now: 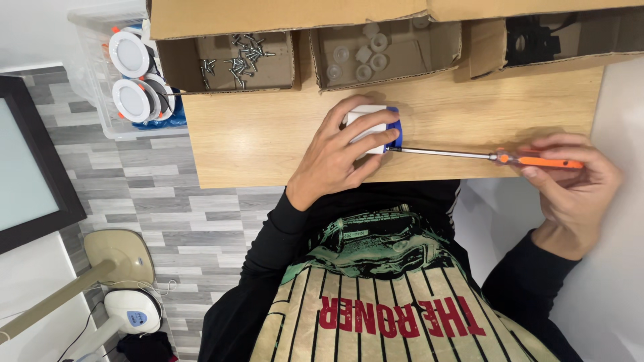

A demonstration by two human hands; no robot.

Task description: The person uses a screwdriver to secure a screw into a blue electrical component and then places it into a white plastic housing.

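Note:
My left hand (335,154) grips a small white part with a blue rim (371,127) on its side on the wooden table (255,134). My right hand (570,181) holds the orange handle of a screwdriver (537,161). Its long metal shaft (443,153) runs left, and the tip meets the blue rim of the part.
Three open cardboard boxes line the table's far edge: one with several screws (238,59), one with clear round caps (362,57), one with black parts (530,40). A clear bin of white round lamps (131,77) stands on the floor at left, next to a dark framed panel (27,167).

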